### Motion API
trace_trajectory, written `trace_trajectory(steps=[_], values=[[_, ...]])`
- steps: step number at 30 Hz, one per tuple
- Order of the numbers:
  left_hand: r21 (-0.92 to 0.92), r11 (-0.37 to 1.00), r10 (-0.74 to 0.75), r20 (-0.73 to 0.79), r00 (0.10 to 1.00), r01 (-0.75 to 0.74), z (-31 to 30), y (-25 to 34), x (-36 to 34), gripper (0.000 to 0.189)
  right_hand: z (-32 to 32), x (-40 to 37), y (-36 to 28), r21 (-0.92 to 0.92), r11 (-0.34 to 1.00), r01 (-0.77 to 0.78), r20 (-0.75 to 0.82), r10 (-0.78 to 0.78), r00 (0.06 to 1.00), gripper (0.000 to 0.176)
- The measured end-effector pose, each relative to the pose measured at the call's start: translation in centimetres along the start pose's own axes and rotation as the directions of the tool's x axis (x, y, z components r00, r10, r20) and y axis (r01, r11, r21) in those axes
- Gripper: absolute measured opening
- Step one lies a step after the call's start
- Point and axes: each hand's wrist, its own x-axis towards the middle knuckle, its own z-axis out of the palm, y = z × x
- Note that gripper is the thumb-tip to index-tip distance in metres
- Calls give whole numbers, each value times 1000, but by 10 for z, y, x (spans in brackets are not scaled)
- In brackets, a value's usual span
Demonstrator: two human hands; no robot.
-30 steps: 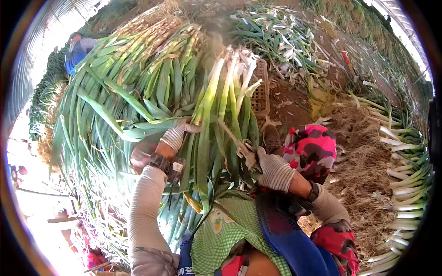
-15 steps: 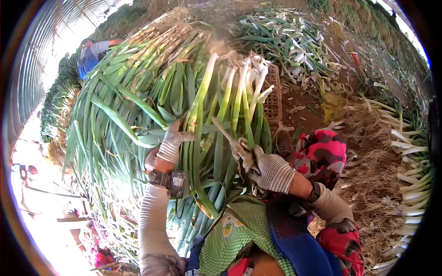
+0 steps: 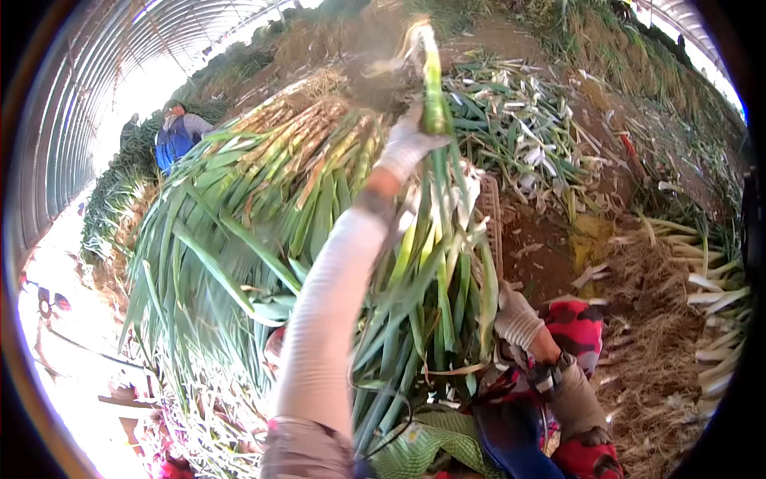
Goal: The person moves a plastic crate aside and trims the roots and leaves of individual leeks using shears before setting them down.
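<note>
A striped glove covers my left hand (image 3: pixel 408 144), which is raised and wrapped round a leek (image 3: pixel 433 84) held root end up. Its long green leaves hang over the cleaned leeks (image 3: pixel 447 275) on the pile. My gloved right hand (image 3: pixel 520 319) is low at the right of the pile, beside drooping leaves, with its fingers curled; what they hold is hidden. A large heap of untrimmed leeks (image 3: pixel 231 215) spreads to the left of my forearm.
A plastic crate (image 3: pixel 491 215) stands behind the cleaned leeks. Leaf scraps (image 3: pixel 519 128) lie beyond it. Cut roots (image 3: pixel 646 343) and a row of leeks (image 3: pixel 718 295) are at the right. A person in blue (image 3: pixel 179 136) is at the back left.
My left hand has moved up and away with a leek in it. My right hand has shifted right and slightly down. The view has tilted, showing more of the person at the back left.
</note>
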Motion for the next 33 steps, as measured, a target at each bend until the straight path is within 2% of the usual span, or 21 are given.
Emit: trace_trajectory(steps=[1,2,3,5,6,7,8,9,11,12,13,14,17,21,23,25,27,29,30,31,33], values=[[552,802,-167,-158,973,227,8,-12,34,78,-5,-1,-3,-46,996,-76,2,76,997,66],[613,745,-190,-182,965,263,13,-11,38,78,13,7,27,5,1000,27,-136,-26,990,58],[687,678,-212,-157,965,261,7,-21,34,76,-15,-6,-11,130,991,-41,-98,54,994,61],[828,527,-262,-55,963,191,-21,-53,23,73,-21,-5,-13,97,975,-202,14,202,979,63],[851,421,-283,-205,937,313,-32,-53,3,40,-21,-8,-15,95,984,-150,83,143,986,71],[874,347,-261,-259,930,340,-65,-80,-9,27,-19,-11,-16,99,989,-108,145,93,985,78],[986,-24,-279,-164,946,164,-98,-102,-24,27,-7,-11,-8,106,993,48,117,-61,991,75],[937,54,-406,-296,865,346,-120,-95,-41,30,30,-3,30,-36,965,258,105,-253,962,68],[903,4,-549,-358,756,430,-161,-106,-67,58,-6,-13,-20,-4,998,55,156,-54,986,62],[851,-25,-561,-446,697,524,-181,-125,-79,81,-6,-11,-18,13,997,77,131,-78,988,59],[829,-60,-451,-520,726,556,-177,-124,-89,85,-4,-8,-18,34,993,112,110,-115,987,57],[787,-39,-521,-542,659,616,-168,-103,-87,83,-8,-6,-27,3,999,40,174,-40,984,60],[792,-88,-518,-554,651,604,-165,-104,-83,76,3,2,-34,-46,998,-43,218,52,974,64],[902,-3,-535,-366,762,431,-146,-62,-111,52,-1,5,-43,8,1000,-3,166,1,986,58],[868,210,-515,-293,805,451,-144,-39,-147,54,5,11,-44,43,999,16,73,-19,997,58],[696,492,-576,-190,795,523,-154,-57,-190,59,6,10,-59,63,998,25,50,-29,998,59],[441,709,-516,-208,831,550,-140,-59,-240,57,29,1,-72,119,962,244,84,-254,963,58],[241,773,-550,-208,809,587,-114,-44,-271,54,41,-19,-98,112,933,341,315,-359,879,59],[103,795,-569,-210,795,597,-103,-47,-286,57,45,-22,-102,27,951,307,335,-298,894,59],[-40,803,-588,-205,782,594,-90,-55,-299,60,47,-24,-104,-62,962,267,348,-231,909,59],[78,797,-556,-293,778,599,-64,-67,-316,65,37,-25,-107,-37,967,253,165,-244,956,52]])
